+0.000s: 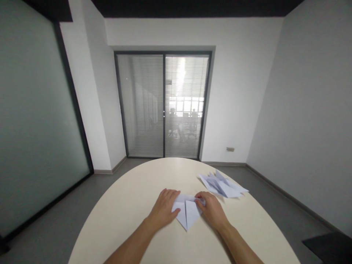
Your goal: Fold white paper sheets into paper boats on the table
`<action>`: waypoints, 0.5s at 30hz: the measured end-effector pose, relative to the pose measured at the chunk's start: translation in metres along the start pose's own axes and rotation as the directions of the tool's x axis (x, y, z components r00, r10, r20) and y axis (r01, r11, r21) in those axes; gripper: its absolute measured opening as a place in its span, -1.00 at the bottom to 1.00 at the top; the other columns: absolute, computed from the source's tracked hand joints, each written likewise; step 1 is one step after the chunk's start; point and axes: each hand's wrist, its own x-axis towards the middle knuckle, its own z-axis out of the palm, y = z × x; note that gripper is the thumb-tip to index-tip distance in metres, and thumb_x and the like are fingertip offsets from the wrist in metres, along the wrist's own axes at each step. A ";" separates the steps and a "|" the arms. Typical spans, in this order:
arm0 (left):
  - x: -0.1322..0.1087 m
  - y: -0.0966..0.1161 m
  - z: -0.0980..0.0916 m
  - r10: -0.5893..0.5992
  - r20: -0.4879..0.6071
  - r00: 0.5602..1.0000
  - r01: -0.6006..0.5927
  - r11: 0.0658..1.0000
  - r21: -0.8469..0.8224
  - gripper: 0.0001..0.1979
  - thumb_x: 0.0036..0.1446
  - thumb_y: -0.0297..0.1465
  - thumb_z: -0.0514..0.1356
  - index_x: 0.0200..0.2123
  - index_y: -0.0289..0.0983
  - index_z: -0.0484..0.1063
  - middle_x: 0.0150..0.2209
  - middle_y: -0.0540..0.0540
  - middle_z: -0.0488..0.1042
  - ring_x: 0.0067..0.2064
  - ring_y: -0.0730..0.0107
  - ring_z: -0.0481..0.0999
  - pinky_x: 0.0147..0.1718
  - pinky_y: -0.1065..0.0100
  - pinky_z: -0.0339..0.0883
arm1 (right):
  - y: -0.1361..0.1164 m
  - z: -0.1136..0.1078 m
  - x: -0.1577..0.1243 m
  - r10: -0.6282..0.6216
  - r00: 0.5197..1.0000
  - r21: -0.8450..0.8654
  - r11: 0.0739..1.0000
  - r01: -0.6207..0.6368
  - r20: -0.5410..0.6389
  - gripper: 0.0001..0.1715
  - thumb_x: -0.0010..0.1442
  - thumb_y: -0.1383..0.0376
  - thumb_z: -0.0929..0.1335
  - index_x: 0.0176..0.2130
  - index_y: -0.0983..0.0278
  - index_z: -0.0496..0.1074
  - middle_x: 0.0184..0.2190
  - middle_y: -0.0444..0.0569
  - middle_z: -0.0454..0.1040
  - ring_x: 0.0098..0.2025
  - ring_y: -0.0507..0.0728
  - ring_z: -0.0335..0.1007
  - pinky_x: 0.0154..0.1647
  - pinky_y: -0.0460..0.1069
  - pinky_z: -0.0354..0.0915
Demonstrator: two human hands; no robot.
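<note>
White paper (187,214) pinned to table (123,220) under flat left hand (164,208), right hand (211,209) fingers-down on top fold, setting crease

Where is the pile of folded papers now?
In the head view, the pile lies on the table's right side, just beyond the right hand and apart from the paper that this hand touches.

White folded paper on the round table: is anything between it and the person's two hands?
Nothing visible. The left hand lies flat on the left side of the white pointed folded paper; the right hand presses its upper right edge. The pile of other white folded papers lies apart, farther right on the cream round table.
</note>
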 end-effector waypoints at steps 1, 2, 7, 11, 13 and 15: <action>0.000 0.000 -0.001 0.001 0.003 1.000 -0.001 1.000 0.005 -0.41 0.11 -0.37 0.22 0.21 -0.16 0.15 0.13 -0.13 0.36 0.15 0.12 0.30 0.26 -0.03 -0.01 | 0.000 0.000 0.000 -0.002 1.000 -0.003 1.000 0.002 0.005 -0.74 0.20 0.24 0.24 -0.23 0.23 0.50 -0.25 0.00 0.55 -0.16 0.18 0.42 -0.10 0.03 0.24; 0.001 0.001 -0.001 0.003 0.005 1.000 -0.003 1.000 0.008 -0.41 0.11 -0.36 0.22 0.20 -0.17 0.16 0.13 -0.13 0.37 0.15 0.13 0.30 0.27 -0.03 -0.02 | 0.000 0.000 0.000 -0.008 1.000 -0.009 1.000 0.009 0.010 -0.74 0.20 0.23 0.25 -0.23 0.23 0.49 -0.26 0.00 0.55 -0.16 0.19 0.42 -0.10 0.03 0.23; 0.003 0.005 -0.003 0.024 -0.004 1.000 -0.024 1.000 0.006 -0.43 0.11 -0.38 0.23 0.19 -0.17 0.18 0.10 -0.12 0.38 0.13 0.14 0.31 0.28 -0.03 -0.06 | -0.005 -0.001 -0.001 -0.094 0.994 -0.026 0.995 0.095 0.047 -0.80 0.13 0.25 0.31 -0.24 0.23 0.48 -0.24 -0.02 0.54 -0.10 0.20 0.39 0.00 0.05 0.18; 0.005 0.008 -0.004 0.041 -0.013 0.999 -0.041 0.999 -0.002 -0.55 0.11 -0.40 0.23 0.09 -0.16 0.29 0.01 -0.11 0.43 0.08 0.17 0.35 0.26 -0.02 -0.05 | -0.008 -0.002 -0.001 -0.119 0.990 -0.056 0.991 0.123 0.069 -0.86 0.12 0.28 0.33 -0.29 0.20 0.49 -0.28 -0.07 0.54 -0.11 0.18 0.39 0.08 0.07 0.12; 0.006 0.009 -0.005 0.045 -0.011 0.999 -0.046 0.999 -0.010 -0.68 0.12 -0.41 0.24 -0.03 -0.17 0.37 -0.07 -0.07 0.46 0.03 0.21 0.38 0.25 0.01 -0.02 | -0.010 -0.003 -0.001 -0.125 0.987 -0.068 0.989 0.133 0.101 -0.86 0.14 0.29 0.32 -0.30 0.19 0.50 -0.31 -0.09 0.54 -0.12 0.16 0.40 0.11 0.07 0.09; 0.007 0.010 -0.007 0.054 -0.003 0.999 -0.054 0.998 -0.014 -0.80 0.12 -0.43 0.24 -0.14 -0.17 0.41 -0.13 -0.04 0.48 -0.02 0.24 0.40 0.24 0.04 0.00 | -0.011 -0.004 -0.001 -0.131 0.983 -0.067 0.988 0.140 0.131 -0.84 0.16 0.28 0.32 -0.29 0.18 0.51 -0.30 -0.10 0.56 -0.13 0.15 0.41 0.09 0.06 0.10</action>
